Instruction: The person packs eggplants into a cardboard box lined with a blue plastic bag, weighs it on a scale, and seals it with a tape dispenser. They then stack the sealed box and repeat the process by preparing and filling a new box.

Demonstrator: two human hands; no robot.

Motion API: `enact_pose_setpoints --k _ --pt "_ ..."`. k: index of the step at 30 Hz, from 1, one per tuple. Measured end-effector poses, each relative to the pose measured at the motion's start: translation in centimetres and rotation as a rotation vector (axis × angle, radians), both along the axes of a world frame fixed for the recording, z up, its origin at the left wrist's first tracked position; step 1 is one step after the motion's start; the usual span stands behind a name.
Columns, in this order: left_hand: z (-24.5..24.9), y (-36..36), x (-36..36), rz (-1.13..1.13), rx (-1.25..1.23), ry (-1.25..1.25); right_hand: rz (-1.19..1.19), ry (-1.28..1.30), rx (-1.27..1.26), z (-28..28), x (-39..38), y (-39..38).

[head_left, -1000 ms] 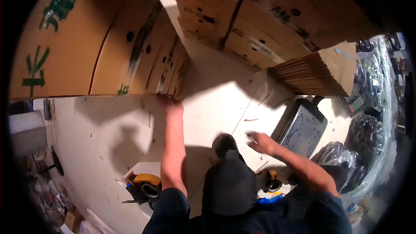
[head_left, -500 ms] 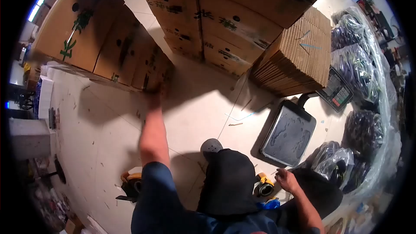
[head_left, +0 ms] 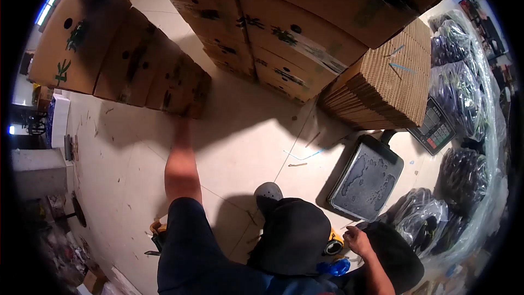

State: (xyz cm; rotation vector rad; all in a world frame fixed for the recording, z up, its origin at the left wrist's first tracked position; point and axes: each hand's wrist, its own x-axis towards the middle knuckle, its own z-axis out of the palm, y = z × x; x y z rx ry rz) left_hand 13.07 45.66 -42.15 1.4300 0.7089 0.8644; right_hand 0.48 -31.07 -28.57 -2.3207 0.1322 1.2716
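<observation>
My left arm stretches forward to a stack of cardboard cartons (head_left: 139, 71) with green lettering. My left hand (head_left: 184, 116) is at the stack's near lower corner, in deep shadow, its fingers hidden. My right hand (head_left: 357, 240) hovers by my bent right knee, holding nothing I can see. Its fingers are loosely bent and a little apart. Beside it on the floor lies a yellow and black tape dispenser (head_left: 335, 243), with a crumpled blue plastic piece (head_left: 334, 266) nearby. Another tape dispenser (head_left: 157, 236) is partly covered by my left sleeve.
A taller stack of cartons (head_left: 284, 49) stands ahead. To its right are bundled flat cardboard sheets (head_left: 382, 82), and a platform scale (head_left: 367, 179) with its keypad display (head_left: 434, 128). Plastic-wrapped dark bundles (head_left: 461, 172) line the right side. Scraps lie on the tiled floor (head_left: 245, 142).
The view has shifted, so the left cartons sit further left and the scale lower right. My left arm still reaches to the cartons. My right hand remains near the knee and tape dispenser.
</observation>
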Motion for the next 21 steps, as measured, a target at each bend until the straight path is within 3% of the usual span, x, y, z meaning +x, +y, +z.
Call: enact_pose_setpoints --k 8,10,13,14,16,18,20,21 --pt "-4.3 -3.7 -4.2 0.021 -0.104 0.166 -0.012 -0.130 0.058 1.3 1.0 1.0" --pt "-6.9 -6.8 -5.5 -0.062 -0.176 0.316 0.004 -0.145 0.108 1.2 0.5 1.1" --pt "-7.8 -15.4 -7.2 -0.425 -0.285 0.539 0.032 -0.164 0.168 2.1 0.0 2.2" --pt "-6.8 -18.5 -7.9 -0.565 -0.350 0.642 0.054 -0.158 0.172 3.5 0.1 2.9" --pt "-0.3 -25.6 -8.2 -0.863 -0.496 0.918 0.111 -0.202 0.205 4.1 -0.4 2.9" --pt "6.9 -31.3 -8.9 -1.085 -0.389 0.833 0.096 -0.216 0.227 6.1 -0.6 3.2" --pt "15.0 -35.2 -9.1 -1.135 -0.287 0.594 0.115 -0.239 0.238 8.2 -0.7 3.6" --pt "20.2 -37.1 -9.7 -1.179 -0.120 0.449 0.153 -0.248 0.232 9.2 -0.7 4.0"
